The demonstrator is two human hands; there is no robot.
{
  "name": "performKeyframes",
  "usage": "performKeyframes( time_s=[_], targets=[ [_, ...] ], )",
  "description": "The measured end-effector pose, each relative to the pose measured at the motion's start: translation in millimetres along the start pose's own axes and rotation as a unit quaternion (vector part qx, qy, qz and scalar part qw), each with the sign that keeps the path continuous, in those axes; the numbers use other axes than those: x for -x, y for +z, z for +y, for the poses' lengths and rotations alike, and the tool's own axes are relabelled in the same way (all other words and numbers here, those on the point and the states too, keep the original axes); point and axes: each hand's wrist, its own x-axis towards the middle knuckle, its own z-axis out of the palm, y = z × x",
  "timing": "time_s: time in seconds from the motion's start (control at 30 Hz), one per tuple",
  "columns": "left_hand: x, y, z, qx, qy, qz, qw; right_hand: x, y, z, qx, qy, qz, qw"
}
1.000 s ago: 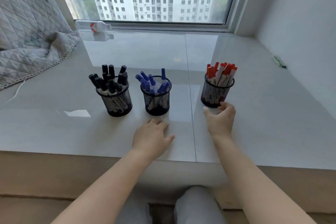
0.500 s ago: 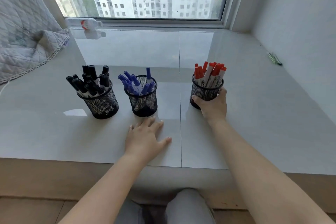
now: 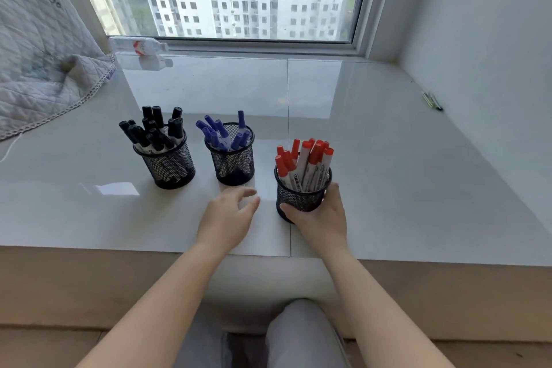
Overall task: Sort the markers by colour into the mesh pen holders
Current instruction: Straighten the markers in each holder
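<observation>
**Red markers in hand, three holders sorted**

We see the mesh holder of red markers [image 3: 302, 188] standing nearer the sill's front edge than the other two, with our right hand [image 3: 321, 218] wrapped around its lower wall, thumb on the left side and fingers curled round the right. The red-capped markers [image 3: 310, 163] stand bunched inside it, caps up. Our left hand [image 3: 227, 218] hovers or rests just beside it on the sill, fingers loosely spread and holding nothing. Behind that hand stands the holder of blue markers [image 3: 234, 163], and to its left the holder of black markers [image 3: 168, 166], both apart from our hands. All sit on a glossy pale windowsill [image 3: 403, 173]. A plastic bottle [image 3: 139, 45] lies by the window, a quilted blanket [image 3: 35, 69] drapes at left, and green pens [image 3: 431, 101] lie by the right wall.
</observation>
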Motion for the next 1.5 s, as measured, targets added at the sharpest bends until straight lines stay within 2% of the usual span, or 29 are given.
performKeyframes(
  time_s=[0.13, 0.33, 0.47, 0.53, 0.6, 0.7, 0.8, 0.93, 1.1, 1.33, 1.5],
  targets=[
    [9, -10, 5, 0.072, 0.008, 0.038, 0.997, 16, 9, -4, 0.001, -0.008, 0.014, 1.0],
    [16, -18, 17, 0.105, 0.032, 0.076, 0.991, 30, 19, -14, 0.022, -0.021, 0.024, 0.999],
    [14, -29, 28, 0.129, 0.051, 0.107, 0.984, 37, 2, -12, -0.006, -0.015, -0.036, 0.999],
    [10, -37, 36, 0.128, 0.065, 0.117, 0.983, 37, -11, -13, -0.053, -0.002, -0.038, 0.998],
    [4, -43, 47, 0.106, 0.093, 0.115, 0.983, 30, -24, -20, -0.08, -0.012, -0.02, 0.997],
    [-8, -48, 68, 0.033, 0.154, 0.063, 0.986, 13, -38, -39, -0.001, -0.077, 0.024, 0.997],
    [-21, -44, 83, -0.103, 0.196, 0.018, 0.975, 2, -43, -57, 0.065, -0.099, 0.01, 0.993],
    [-33, -38, 90, -0.18, 0.203, -0.001, 0.962, -6, -43, -63, 0.162, -0.102, -0.002, 0.982],
    [-39, -37, 92, -0.206, 0.189, -0.019, 0.96, -8, -43, -65, 0.166, -0.089, -0.014, 0.982],
    [-41, -34, 90, -0.162, 0.172, -0.016, 0.971, -12, -45, -70, 0.172, -0.091, -0.038, 0.98],
    [-40, -55, 91, -0.038, 0.186, 0.086, 0.978, -21, -60, -84, 0.072, -0.116, -0.01, 0.991]
  ],
)
